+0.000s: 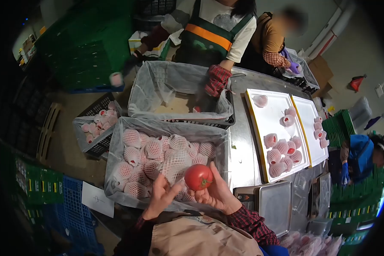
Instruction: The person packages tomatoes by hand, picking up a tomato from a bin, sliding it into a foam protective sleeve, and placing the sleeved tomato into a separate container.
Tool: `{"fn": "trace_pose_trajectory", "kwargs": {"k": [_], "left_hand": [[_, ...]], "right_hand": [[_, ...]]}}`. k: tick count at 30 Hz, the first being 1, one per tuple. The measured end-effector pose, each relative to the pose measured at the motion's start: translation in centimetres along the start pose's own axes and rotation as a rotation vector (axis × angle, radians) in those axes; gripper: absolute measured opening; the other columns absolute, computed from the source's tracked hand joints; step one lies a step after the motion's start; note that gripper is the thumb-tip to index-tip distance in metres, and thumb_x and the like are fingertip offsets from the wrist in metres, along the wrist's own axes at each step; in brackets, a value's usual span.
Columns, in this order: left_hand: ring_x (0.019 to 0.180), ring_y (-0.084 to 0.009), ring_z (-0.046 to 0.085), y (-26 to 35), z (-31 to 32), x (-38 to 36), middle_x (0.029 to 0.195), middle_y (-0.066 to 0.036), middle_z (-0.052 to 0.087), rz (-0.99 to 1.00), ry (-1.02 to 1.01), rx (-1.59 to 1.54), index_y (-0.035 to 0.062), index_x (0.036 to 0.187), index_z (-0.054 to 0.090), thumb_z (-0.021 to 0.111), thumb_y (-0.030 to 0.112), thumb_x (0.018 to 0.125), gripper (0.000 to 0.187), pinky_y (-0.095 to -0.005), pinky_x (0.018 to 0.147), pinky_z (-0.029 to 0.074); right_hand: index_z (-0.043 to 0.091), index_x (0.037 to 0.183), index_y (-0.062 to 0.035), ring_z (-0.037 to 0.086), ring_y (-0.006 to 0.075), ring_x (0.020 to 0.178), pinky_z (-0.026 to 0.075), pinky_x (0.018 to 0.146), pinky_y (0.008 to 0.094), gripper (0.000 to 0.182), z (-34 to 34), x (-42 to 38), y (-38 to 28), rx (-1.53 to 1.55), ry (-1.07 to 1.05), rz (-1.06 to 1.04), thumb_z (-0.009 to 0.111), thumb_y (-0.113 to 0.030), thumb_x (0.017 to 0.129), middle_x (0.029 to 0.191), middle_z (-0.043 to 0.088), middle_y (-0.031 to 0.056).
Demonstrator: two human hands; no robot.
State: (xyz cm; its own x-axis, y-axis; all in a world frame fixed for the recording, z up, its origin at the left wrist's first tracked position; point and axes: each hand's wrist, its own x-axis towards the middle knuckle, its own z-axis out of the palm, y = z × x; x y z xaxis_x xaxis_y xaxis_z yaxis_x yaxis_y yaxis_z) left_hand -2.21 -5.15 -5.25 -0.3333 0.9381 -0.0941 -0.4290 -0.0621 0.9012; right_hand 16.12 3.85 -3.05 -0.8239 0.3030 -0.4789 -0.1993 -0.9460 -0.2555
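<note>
A bare red tomato point(198, 176) with its green stem end facing me is gripped in my right hand point(219, 195). My left hand point(161, 197) pinches an empty-looking white foam net sleeve point(176, 165) just left of the tomato. Both hands are above the near side of a plastic-lined crate point(113, 170). Inside that crate lie many net-wrapped tomatoes point(153, 149), packed close together.
Beyond my crate is another lined crate point(136, 91), with a co-worker's checked sleeve point(218, 80) reaching in. White trays point(260, 123) of wrapped tomatoes stand right. A scale point(275, 205) sits nearer. A smaller crate point(87, 143) is left. Other people work behind and at right.
</note>
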Motion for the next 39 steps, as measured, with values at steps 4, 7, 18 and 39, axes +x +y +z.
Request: {"fn": "trace_pose_trajectory", "kwargs": {"k": [4, 7, 18, 39], "left_hand": [[0.114, -0.0186, 0.064, -0.9, -1.2, 0.1, 0.123, -0.015, 0.065, 0.168, -0.271, 0.492, -0.0040, 0.131, 0.058, 0.087, 0.021, 0.080, 0.064, -0.0334, 0.096, 0.050], [0.115, -0.0232, 0.065, -1.4, -1.4, 0.0, 0.123, -0.018, 0.065, 0.083, -0.285, 0.490, -0.0043, 0.132, 0.057, 0.089, 0.026, 0.078, 0.070, -0.0353, 0.098, 0.050], [0.121, -0.0307, 0.061, -0.5, -1.4, -0.7, 0.128, -0.018, 0.064, 0.110, -0.348, 0.392, -0.0021, 0.133, 0.058, 0.088, 0.014, 0.075, 0.068, -0.0411, 0.105, 0.046], [0.118, -0.0222, 0.062, 2.5, 1.0, -0.6, 0.132, -0.013, 0.061, -0.106, -0.330, 0.051, -0.0001, 0.140, 0.050, 0.084, -0.005, 0.076, 0.073, -0.0383, 0.103, 0.050]], "right_hand": [[0.056, 0.120, -0.0005, 0.062, 0.0188, 0.047, 0.047, 0.037, 0.0211, 0.084, 1.2, -0.5, 0.5, -0.115, 0.203, 0.000, 0.032, -0.078, 0.098, 0.078, 0.069, 0.0196], [0.060, 0.112, -0.0016, 0.059, 0.0187, 0.049, 0.040, 0.038, 0.0264, 0.083, 1.1, -1.0, 0.4, -0.302, 0.185, 0.039, 0.024, -0.075, 0.101, 0.073, 0.067, 0.0131], [0.062, 0.113, 0.0041, 0.064, 0.0122, 0.067, 0.051, 0.060, 0.0262, 0.044, 3.1, -3.4, 0.8, -0.812, 0.198, -0.490, 0.044, -0.036, 0.110, 0.081, 0.069, 0.0092], [0.065, 0.086, -0.0032, 0.058, 0.0107, 0.056, 0.040, 0.052, 0.0263, 0.051, 3.4, -3.4, -0.2, -0.675, 0.391, -0.331, 0.040, -0.042, 0.107, 0.071, 0.068, 0.0070]]}}
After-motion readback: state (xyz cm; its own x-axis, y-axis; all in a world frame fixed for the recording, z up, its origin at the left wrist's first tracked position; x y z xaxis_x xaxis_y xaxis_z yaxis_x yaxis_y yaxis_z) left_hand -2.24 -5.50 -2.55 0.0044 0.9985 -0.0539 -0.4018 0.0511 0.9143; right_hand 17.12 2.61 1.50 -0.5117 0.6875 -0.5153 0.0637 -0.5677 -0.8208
